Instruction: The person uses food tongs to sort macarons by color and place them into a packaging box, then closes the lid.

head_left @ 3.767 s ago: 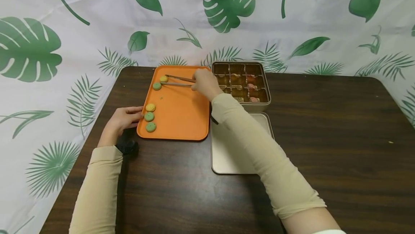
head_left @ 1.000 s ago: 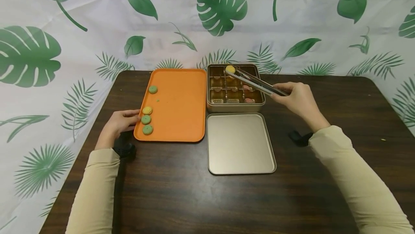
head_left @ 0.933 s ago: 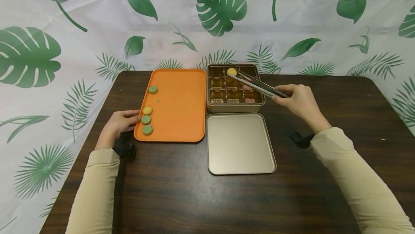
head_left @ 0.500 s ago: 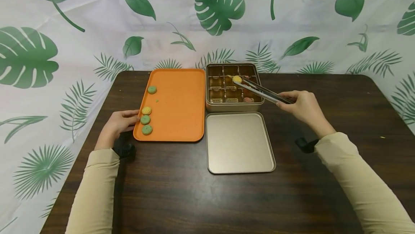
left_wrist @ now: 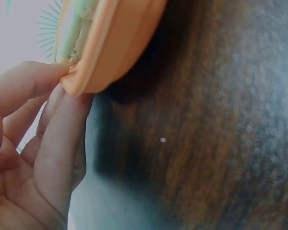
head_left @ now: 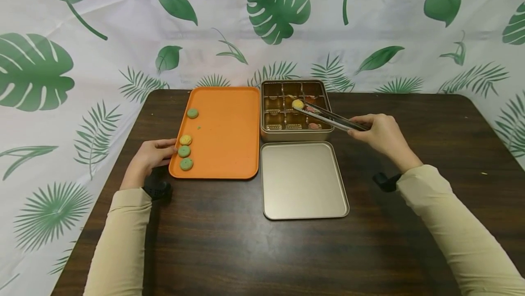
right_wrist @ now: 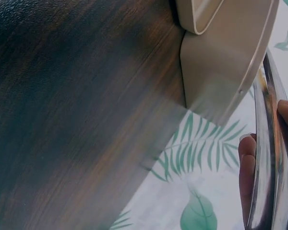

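Note:
My right hand (head_left: 383, 136) grips a pair of metal tongs (head_left: 333, 119), whose tips hold a small round yellow cookie (head_left: 298, 104) at the middle compartment of a gold tin (head_left: 297, 136). In the right wrist view, thumb and fingers press the tongs (right_wrist: 266, 158) from both sides, beside the tin's wall (right_wrist: 221, 62). My left hand (head_left: 152, 157) pinches the left rim of an orange tray (head_left: 225, 145); the left wrist view has the thumb over the rim and fingers beneath. Along the tray's left side lie another yellow cookie (head_left: 186, 140) and green cookies (head_left: 186, 164).
A flat gold lid (head_left: 303, 182) lies in front of the tin, right of the tray. Pink pieces (head_left: 314, 126) sit in the tin's right column of compartments. Behind the dark wooden table (head_left: 229, 241) hangs a white cloth (head_left: 348, 36) with green leaves.
The tongs have carried the yellow cookie from the tray's upper left over to the tin. Lately it has come down from the tin's back row to the middle compartment. The left hand stays put.

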`<state>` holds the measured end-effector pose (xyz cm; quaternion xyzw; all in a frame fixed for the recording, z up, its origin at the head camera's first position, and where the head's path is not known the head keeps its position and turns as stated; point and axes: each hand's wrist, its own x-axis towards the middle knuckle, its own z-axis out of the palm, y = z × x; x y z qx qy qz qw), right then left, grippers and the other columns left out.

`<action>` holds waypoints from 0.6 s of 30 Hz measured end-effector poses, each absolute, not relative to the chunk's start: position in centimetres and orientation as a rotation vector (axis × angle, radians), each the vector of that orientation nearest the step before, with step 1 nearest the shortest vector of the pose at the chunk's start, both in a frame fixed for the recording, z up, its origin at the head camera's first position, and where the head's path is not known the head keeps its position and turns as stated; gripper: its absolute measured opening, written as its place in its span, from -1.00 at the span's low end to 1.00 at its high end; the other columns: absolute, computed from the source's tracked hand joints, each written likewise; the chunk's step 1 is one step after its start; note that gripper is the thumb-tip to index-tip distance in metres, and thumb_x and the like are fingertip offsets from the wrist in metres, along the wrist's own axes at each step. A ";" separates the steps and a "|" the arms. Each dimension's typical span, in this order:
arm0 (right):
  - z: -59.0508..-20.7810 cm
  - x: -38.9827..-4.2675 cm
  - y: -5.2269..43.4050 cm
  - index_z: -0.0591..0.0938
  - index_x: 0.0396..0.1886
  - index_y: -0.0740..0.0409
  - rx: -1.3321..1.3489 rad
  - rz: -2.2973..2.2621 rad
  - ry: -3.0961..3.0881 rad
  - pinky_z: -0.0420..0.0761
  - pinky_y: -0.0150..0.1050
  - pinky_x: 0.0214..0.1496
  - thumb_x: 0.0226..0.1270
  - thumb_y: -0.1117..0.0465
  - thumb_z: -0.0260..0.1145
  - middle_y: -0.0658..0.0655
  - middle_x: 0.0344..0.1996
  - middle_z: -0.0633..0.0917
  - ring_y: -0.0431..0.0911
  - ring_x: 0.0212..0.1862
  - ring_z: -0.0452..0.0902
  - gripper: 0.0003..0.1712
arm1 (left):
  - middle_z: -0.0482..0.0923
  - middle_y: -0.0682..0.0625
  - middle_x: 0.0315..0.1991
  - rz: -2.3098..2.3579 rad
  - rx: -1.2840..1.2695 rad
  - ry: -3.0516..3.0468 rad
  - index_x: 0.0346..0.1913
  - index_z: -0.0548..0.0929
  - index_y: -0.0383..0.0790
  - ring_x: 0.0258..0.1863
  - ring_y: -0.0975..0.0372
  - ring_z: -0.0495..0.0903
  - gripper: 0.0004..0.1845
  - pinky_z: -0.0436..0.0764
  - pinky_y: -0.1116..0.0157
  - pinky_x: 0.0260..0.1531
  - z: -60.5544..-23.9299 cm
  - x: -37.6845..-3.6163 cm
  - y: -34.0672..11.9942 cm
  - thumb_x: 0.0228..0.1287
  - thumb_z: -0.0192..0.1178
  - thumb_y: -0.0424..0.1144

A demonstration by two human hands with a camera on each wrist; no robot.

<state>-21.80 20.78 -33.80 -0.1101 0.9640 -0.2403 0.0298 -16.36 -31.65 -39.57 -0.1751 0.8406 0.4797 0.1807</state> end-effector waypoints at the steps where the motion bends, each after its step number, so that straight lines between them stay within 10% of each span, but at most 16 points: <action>1: -33.8 -21.8 20.8 0.61 0.11 0.26 -0.340 -0.735 2.968 0.30 -0.27 -0.58 0.26 0.12 0.33 0.44 -0.11 0.67 -0.05 -0.58 0.33 -0.53 | 0.23 -0.32 0.40 1.355 -0.496 2.374 0.44 0.20 -0.29 0.31 -0.07 0.37 -0.44 0.58 0.26 0.12 -39.6 -16.4 -31.7 0.47 -0.03 -0.18; 18: -32.5 -22.1 17.9 0.59 0.14 0.28 -0.404 -0.869 2.958 0.41 -0.32 -0.56 0.21 0.10 0.38 0.39 -0.19 0.70 -0.11 -0.50 0.44 -0.46 | 0.19 -0.35 0.41 1.355 -0.499 2.364 0.45 0.18 -0.29 0.32 -0.10 0.35 -0.43 0.54 0.21 0.16 -39.2 -16.3 -31.7 0.47 -0.04 -0.18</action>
